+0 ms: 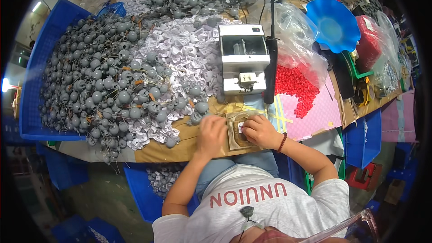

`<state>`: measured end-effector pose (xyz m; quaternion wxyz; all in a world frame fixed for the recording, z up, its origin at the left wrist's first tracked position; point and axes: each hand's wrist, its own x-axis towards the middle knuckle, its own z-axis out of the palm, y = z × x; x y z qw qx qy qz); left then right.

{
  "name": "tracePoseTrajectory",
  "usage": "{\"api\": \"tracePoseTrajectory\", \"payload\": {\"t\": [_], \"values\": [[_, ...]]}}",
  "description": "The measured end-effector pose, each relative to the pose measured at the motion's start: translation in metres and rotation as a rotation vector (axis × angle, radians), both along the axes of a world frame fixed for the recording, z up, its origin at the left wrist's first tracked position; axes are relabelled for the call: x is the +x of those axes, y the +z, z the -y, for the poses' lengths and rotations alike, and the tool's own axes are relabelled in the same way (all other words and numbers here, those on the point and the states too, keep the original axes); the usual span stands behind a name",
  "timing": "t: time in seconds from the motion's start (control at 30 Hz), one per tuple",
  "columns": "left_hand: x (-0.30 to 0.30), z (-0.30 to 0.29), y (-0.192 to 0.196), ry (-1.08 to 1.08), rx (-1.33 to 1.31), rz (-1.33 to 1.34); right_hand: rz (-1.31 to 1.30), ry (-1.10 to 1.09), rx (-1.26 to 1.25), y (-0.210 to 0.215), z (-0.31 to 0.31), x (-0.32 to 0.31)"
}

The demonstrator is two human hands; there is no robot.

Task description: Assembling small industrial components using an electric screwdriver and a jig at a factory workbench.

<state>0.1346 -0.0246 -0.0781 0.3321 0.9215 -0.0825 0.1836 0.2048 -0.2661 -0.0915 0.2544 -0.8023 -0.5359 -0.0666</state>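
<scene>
My left hand rests on the brown bench top near its front edge, fingers curled; what it holds is hidden. My right hand sits just to its right over a small brown worn pad, pinching a small white plastic piece. Right behind both hands stands a small white bench machine with a black upright lever on its right side. A big heap of grey ball-shaped parts on wires lies left of the hands, mixed with white plastic pieces.
A blue crate holds the grey heap at left. Red small parts lie on a pink mat right of the machine, under clear plastic bags. A blue wavy bowl stands at back right. Blue bins sit below the bench edge.
</scene>
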Motion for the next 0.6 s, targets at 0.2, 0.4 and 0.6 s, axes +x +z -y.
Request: {"api": "tracePoseTrajectory", "payload": {"t": [0.2,0.4,0.6], "values": [[0.027,-0.051,0.039,0.389,0.235,0.078,-0.021,-0.138,-0.028,-0.002,0.003,-0.017],[0.024,-0.059,0.016,0.379,0.198,-0.024,-0.128,-0.154,0.084,-0.007,0.000,-0.014],[0.018,-0.042,0.092,0.219,-0.258,0.036,-0.353,-0.233,0.307,0.028,0.009,-0.005]]}}
